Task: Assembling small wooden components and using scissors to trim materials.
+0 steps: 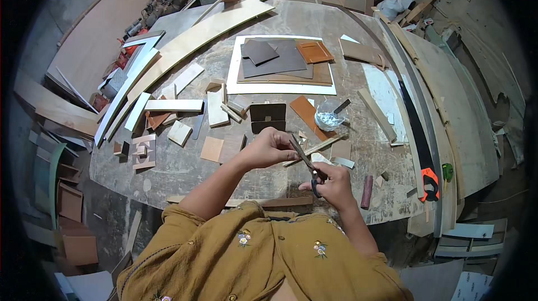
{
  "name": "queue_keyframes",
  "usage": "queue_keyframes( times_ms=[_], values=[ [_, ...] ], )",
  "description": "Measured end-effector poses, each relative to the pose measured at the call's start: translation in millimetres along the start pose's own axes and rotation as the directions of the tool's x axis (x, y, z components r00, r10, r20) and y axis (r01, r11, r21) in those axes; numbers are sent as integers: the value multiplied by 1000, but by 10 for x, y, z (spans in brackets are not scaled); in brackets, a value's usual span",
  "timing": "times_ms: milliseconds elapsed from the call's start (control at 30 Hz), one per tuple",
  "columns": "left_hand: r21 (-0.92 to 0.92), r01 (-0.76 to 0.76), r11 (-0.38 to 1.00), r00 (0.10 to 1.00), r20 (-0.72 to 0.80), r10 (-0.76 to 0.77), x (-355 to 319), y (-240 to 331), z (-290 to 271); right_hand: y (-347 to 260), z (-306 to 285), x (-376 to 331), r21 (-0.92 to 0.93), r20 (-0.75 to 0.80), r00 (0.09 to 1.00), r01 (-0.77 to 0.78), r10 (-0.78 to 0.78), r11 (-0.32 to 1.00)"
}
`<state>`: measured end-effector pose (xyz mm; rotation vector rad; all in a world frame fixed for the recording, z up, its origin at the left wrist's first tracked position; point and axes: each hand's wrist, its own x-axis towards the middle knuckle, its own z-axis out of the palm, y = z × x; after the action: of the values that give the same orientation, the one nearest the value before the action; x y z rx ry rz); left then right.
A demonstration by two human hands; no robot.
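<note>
My right hand [334, 185] grips a pair of scissors [303, 155] by dark handles, the blades slanting up and to the left. At the blade tips, the fingers of my left hand [270, 148] are pinched together; whatever they hold is too small to make out. Just beyond that hand a dark brown open-fronted box [268, 116] stands on the table, a small light patch on it. Right of the box lie an orange-brown strip [309, 115] and a clear bowl [327, 120] of white bits. A maroon cylinder [367, 192] is near my right wrist.
Wood blocks and offcuts [180, 132] are scattered on the worn table [174, 175] to the left. Stacked brown and white panels [286, 85] lie at the back. A handsaw [429, 184] with an orange handle and a green tape measure [447, 172] rest at right.
</note>
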<state>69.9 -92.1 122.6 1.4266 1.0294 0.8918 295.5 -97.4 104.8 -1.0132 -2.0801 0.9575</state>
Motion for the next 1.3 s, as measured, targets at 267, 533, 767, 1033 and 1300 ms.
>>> queue_keyframes(
  times_ms=[267, 533, 767, 1033, 1300],
  values=[
    [-154, 11, 988, 997, -80, -23, 100, -141, -48, 210, -2, -11, 72, -115, 983, -136, 144, 988],
    [-607, 106, 787, 961, -142, -239, 106, -252, -197, 560, -450, -99, -425, -344, 847, -525, 405, 737],
    [-660, 110, 743, 942, -169, -289, 239, -271, -146, 936, -703, -267, -611, -303, 779, -601, 549, 516],
    [-334, 107, 936, 955, -227, -191, 360, -565, -153, 854, -772, 35, -750, -211, 719, -553, 662, 362],
    [266, -26, 964, 955, -278, 103, 472, -762, -17, 787, -821, 484, -640, -147, 819, -506, 554, 578]
  ],
)
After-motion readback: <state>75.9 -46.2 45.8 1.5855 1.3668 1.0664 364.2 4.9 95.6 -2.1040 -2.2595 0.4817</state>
